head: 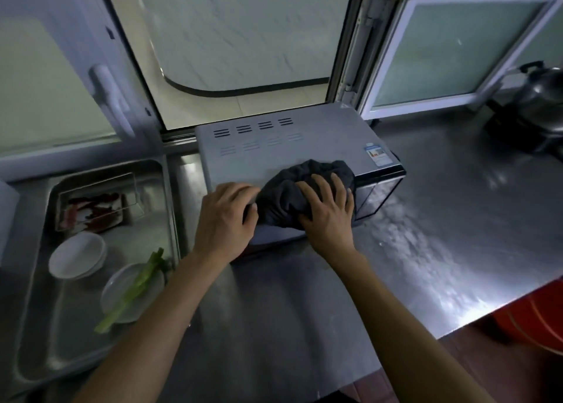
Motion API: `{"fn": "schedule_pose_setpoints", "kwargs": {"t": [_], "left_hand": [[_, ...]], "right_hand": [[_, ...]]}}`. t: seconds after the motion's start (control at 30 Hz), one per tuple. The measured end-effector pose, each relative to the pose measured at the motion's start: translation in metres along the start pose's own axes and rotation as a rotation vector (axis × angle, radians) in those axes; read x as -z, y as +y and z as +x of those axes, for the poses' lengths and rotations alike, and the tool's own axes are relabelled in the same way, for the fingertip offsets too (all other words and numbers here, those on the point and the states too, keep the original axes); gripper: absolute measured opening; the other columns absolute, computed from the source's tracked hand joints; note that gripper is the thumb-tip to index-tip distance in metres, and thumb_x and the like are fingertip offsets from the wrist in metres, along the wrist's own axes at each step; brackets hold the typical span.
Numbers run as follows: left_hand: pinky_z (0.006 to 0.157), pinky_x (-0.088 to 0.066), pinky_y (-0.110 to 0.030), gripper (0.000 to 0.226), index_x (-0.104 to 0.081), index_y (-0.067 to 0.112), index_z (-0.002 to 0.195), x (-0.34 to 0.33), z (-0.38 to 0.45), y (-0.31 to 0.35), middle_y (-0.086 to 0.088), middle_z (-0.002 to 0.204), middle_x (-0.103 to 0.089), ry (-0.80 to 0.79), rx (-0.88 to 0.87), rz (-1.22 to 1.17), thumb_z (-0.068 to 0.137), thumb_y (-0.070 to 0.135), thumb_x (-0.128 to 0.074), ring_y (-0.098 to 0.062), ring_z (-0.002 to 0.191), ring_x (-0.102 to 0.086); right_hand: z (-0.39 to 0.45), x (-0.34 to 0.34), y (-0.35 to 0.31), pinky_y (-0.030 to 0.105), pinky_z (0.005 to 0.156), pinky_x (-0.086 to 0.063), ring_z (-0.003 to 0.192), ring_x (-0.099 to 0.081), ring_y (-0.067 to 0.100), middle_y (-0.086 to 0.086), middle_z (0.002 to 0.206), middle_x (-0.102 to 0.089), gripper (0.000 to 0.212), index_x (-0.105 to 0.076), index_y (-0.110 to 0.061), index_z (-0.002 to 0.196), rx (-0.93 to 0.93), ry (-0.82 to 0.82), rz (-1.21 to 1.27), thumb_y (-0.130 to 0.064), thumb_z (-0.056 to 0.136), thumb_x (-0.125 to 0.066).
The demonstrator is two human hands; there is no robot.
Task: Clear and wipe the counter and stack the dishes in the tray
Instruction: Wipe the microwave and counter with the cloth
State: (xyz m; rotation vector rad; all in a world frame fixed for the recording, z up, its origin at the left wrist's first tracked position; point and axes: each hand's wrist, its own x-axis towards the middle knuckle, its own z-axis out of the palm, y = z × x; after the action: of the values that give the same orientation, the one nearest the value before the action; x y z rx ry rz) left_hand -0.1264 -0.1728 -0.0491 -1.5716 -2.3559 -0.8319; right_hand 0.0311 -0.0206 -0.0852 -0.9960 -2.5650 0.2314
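Two bowls (77,255) lie in the tray (36,326) beside the microwave (274,155).

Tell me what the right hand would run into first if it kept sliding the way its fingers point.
Probably nothing solid: the right hand, pressing the dark cloth, points across the microwave top toward the open window. Depth is unclear.

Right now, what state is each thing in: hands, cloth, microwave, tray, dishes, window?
Right hand: pressing the cloth.
Left hand: resting on the microwave's front edge.
Cloth: bunched on the microwave top.
Microwave: door closed.
Tray: holding dishes.
Bowls: stacked.
Plate: carrying a green stalk.
Window: swung open.
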Motion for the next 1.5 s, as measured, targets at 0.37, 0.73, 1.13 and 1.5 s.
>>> {"fn": "schedule_pose_setpoints", "kwargs": {"t": [0.37, 0.73, 1.13, 1.5], "left_hand": [[0.094, -0.044, -0.049, 0.035, -0.061, 0.013, 0.125, -0.054, 0.053, 0.061, -0.003, 0.132, -0.055, -0.277, -0.172, 0.129, 0.092, 0.022, -0.059, -0.026, 0.125, -0.047], [0.096, -0.044, -0.047, 0.037, -0.061, 0.01, 0.126, -0.102, 0.104, 0.118, -0.006, 0.132, -0.057, -0.362, -0.204, 0.178, 0.09, 0.018, -0.063, -0.025, 0.123, -0.048], [0.104, -0.039, -0.046, 0.047, -0.053, 0.015, 0.138, -0.097, 0.088, 0.105, -0.003, 0.148, -0.046, -0.374, -0.259, 0.195, 0.09, 0.02, -0.051, -0.022, 0.137, -0.04], [0.1, -0.043, -0.047, 0.052, -0.053, 0.017, 0.14, -0.028, 0.031, 0.024, -0.001, 0.145, -0.05, -0.353, -0.299, 0.17, 0.089, 0.005, -0.055, -0.02, 0.135, -0.043]], "right_hand": [[0.005, -0.021, 0.056, 0.06, 0.12, -0.009, 0.151, 0.017, 0.03, 0.006, 0.166, 0.013, 0.079, -0.016, -0.025, 0.158, -0.414, 0.224, 0.568, -0.015, 0.085, -0.044], [0.025, -0.012, 0.115, 0.056, 0.122, -0.008, 0.152, 0.014, 0.024, 0.004, 0.165, 0.015, 0.091, -0.002, -0.027, 0.158, -0.621, 0.313, 0.907, -0.009, 0.079, -0.043], [0.018, -0.025, 0.087, 0.031, 0.119, 0.004, 0.151, 0.012, 0.014, -0.001, 0.166, 0.01, 0.089, -0.002, -0.025, 0.158, -0.745, 0.315, 1.105, -0.011, 0.08, -0.042], [-0.007, -0.061, -0.022, 0.028, 0.117, 0.007, 0.151, 0.011, 0.02, 0.001, 0.166, 0.011, 0.084, 0.001, -0.022, 0.158, -0.805, 0.281, 1.123, -0.006, 0.09, -0.046]]}}
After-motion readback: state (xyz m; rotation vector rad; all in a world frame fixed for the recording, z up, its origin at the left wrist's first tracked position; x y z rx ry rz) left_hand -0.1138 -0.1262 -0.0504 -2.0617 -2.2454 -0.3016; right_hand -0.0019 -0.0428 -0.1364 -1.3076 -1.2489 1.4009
